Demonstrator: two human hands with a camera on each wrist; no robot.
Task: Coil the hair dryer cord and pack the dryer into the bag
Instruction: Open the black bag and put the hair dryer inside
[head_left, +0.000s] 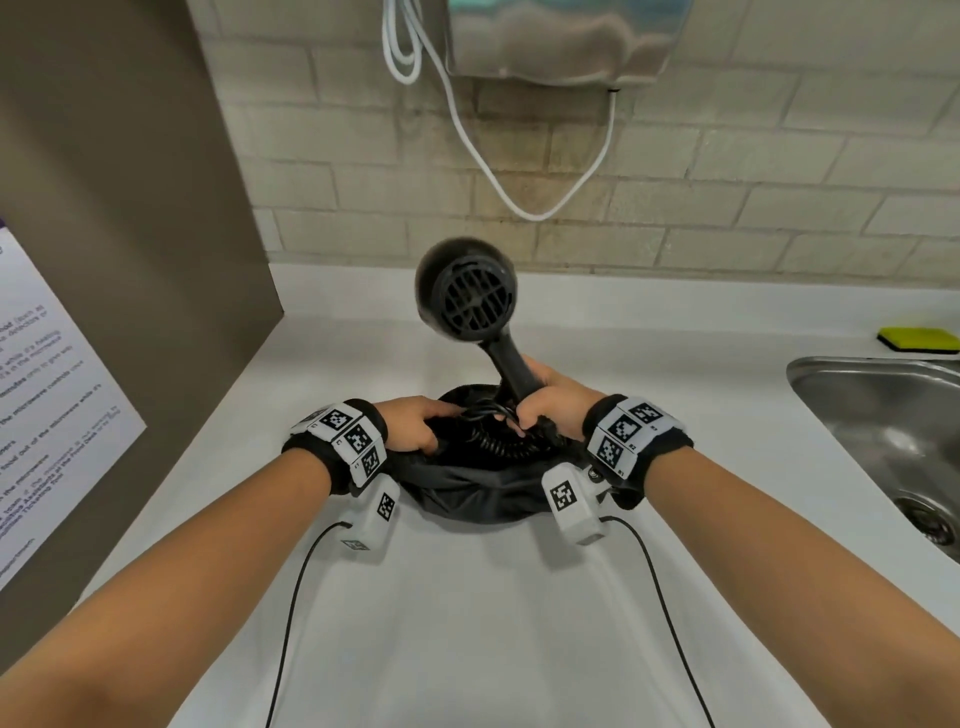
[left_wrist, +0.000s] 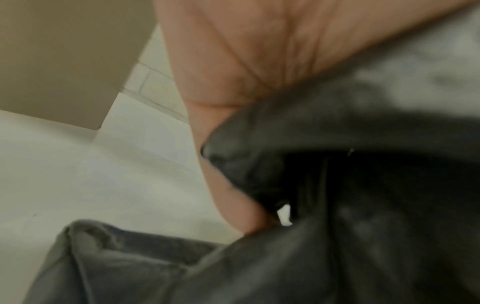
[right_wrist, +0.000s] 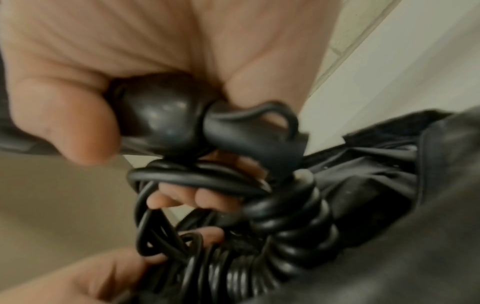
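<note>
A black hair dryer (head_left: 470, 293) stands handle-down over the mouth of a black fabric bag (head_left: 483, 488) on the white counter. My right hand (head_left: 548, 402) grips the lower end of the dryer handle (right_wrist: 161, 115). The black coiled cord (head_left: 493, 431) is bunched inside the bag mouth, its spiral loops (right_wrist: 291, 226) hanging just below the handle end. My left hand (head_left: 415, 421) grips the bag's left rim, with the fabric (left_wrist: 337, 144) against its palm (left_wrist: 246, 51). Its fingertips are hidden among the cord loops.
A steel sink (head_left: 893, 431) is set into the counter (head_left: 467, 623) at right, with a yellow sponge (head_left: 918, 340) behind it. A brown cabinet side (head_left: 119, 234) with a printed notice (head_left: 47, 405) stands at left. A white cable (head_left: 519, 171) hangs on the brick wall.
</note>
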